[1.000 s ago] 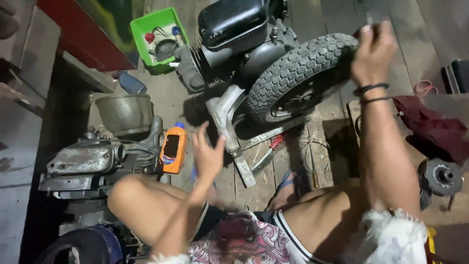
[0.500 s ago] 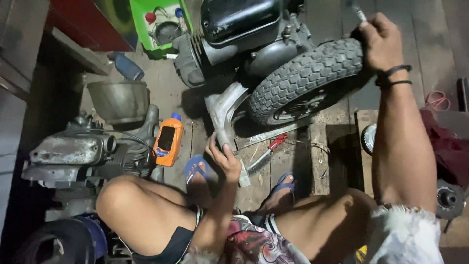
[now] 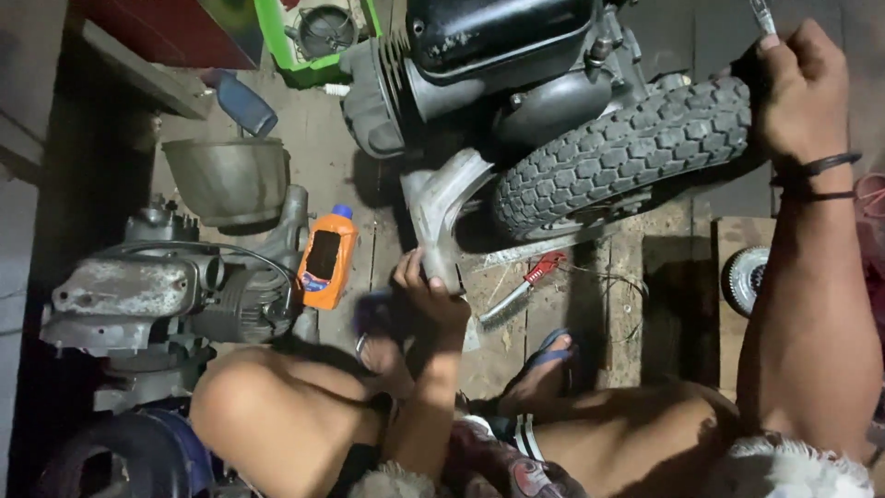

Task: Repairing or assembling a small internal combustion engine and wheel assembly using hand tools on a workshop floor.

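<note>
Two hands busy on small engine (image 3: 498, 55) with knobby tire (image 3: 627, 157), lying on plank floor (image 3: 369, 175). Left hand (image 3: 429, 295) wrapped around lower end of pale metal arm (image 3: 438, 207). Right hand (image 3: 797, 88) clenched around thin metal tool (image 3: 763, 17) above tire. Orange bottle (image 3: 325, 258) just left, red-handled wire brush (image 3: 521, 288) right of left hand.
</note>
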